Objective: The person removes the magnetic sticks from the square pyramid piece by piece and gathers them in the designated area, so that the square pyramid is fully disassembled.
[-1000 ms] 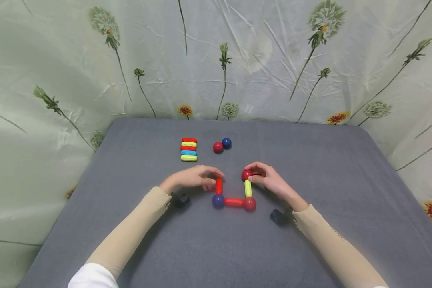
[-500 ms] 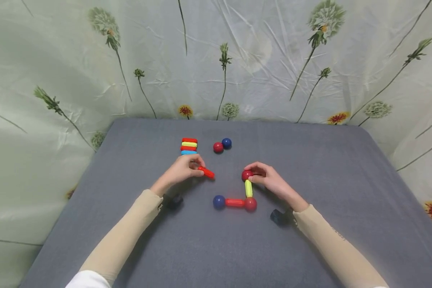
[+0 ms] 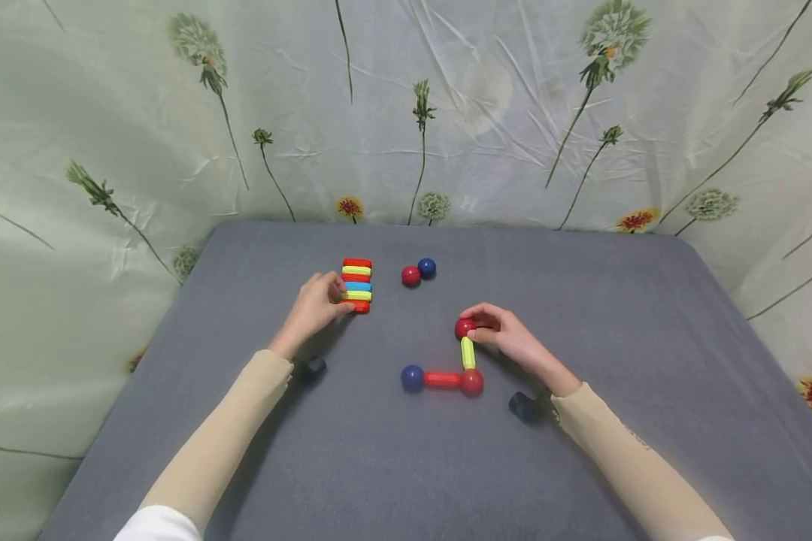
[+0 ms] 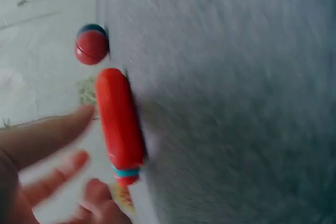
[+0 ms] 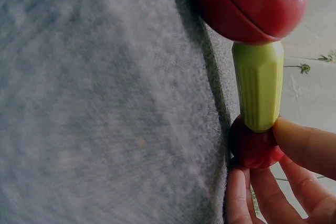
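Observation:
My left hand (image 3: 314, 304) is at the left ends of a row of coloured rods, its thumb tip beside the nearest red rod (image 3: 362, 307). In the left wrist view the fingers are spread apart, with the red rod (image 4: 119, 119) lying on the cloth beyond the thumb. With thumb and fingers, my right hand (image 3: 504, 334) grips a red ball (image 5: 254, 148) at the far end of a yellow-green rod (image 3: 468, 353). That rod joins a second red ball (image 3: 471, 382), from which a red rod (image 3: 442, 379) runs left to a blue ball (image 3: 413, 378).
Loose red (image 3: 411, 276) and blue (image 3: 427, 267) balls sit side by side on the grey table (image 3: 406, 466) behind the joined pieces. In the row, a yellow-green rod (image 3: 359, 296) and a blue rod (image 3: 359, 286) lie among others. A flowered curtain (image 3: 352, 150) hangs behind.
My left hand has taken the red rod off the blue ball, carried it up and left, and laid it at the near end of the row. The right hand stays on its ball.

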`<control>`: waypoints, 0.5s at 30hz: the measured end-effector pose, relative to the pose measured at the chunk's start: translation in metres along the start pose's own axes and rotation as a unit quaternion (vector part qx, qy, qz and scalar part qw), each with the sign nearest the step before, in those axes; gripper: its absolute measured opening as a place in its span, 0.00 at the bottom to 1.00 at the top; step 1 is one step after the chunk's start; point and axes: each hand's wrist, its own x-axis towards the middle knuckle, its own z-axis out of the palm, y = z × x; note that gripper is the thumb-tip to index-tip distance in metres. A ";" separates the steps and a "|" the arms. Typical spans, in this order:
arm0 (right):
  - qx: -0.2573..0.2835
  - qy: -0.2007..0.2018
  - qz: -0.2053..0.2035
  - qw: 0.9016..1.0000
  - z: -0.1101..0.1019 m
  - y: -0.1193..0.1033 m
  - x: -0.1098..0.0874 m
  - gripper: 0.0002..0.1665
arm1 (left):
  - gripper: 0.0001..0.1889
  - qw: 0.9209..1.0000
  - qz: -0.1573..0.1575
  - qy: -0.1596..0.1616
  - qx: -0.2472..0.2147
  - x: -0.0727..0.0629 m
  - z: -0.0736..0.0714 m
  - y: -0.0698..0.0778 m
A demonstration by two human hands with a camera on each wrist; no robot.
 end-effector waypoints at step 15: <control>-0.002 0.009 0.006 1.000 0.001 0.001 0.001 0.19 | 0.13 0.912 0.222 -0.345 0.028 -0.035 0.053 0.068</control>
